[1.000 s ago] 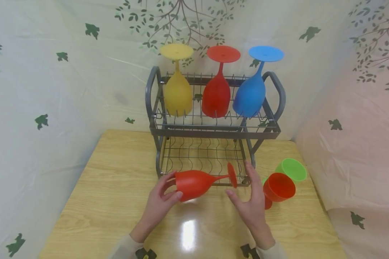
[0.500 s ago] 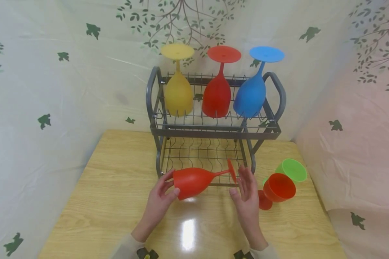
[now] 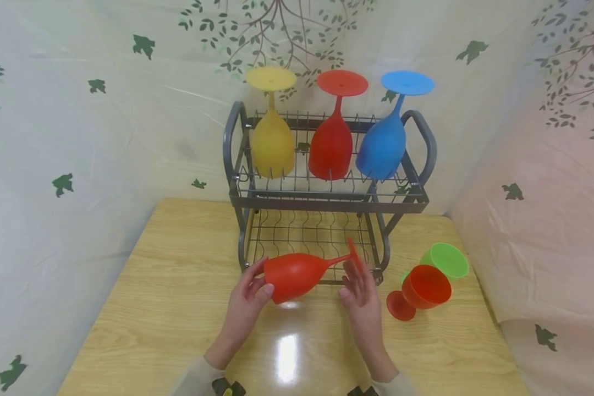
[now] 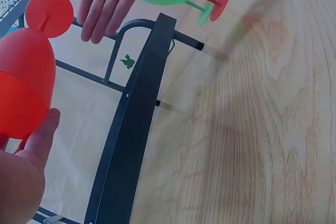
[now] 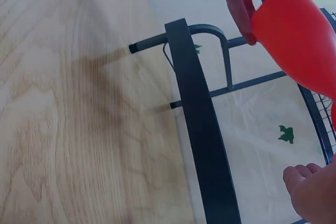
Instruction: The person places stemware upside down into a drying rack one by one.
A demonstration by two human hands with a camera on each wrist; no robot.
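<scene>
A red plastic goblet [image 3: 297,275] lies sideways in the air in front of the rack, bowl to the left and foot to the right. My left hand [image 3: 245,308] grips its bowl near the rim, thumb on the near side. At the other end, my right hand [image 3: 365,313] has its extended fingers right at the foot. The left wrist view shows the same goblet [image 4: 26,66] with those straight fingers beside its foot. In the right wrist view the bowl [image 5: 299,35] is held from above by the left hand.
Behind stands a dark two-tier dish rack [image 3: 326,204]. Its upper tier bears upside-down goblets: yellow [image 3: 272,143], red [image 3: 330,146] and blue [image 3: 382,146], the last leaning. On the wooden table [image 3: 178,286], another red goblet [image 3: 427,289] and a green one [image 3: 445,261] stand at the right.
My right hand has moved left to the goblet's foot, its spread fingers drawing closer together. The foot end of the goblet has risen slightly; my left hand keeps its grip.
</scene>
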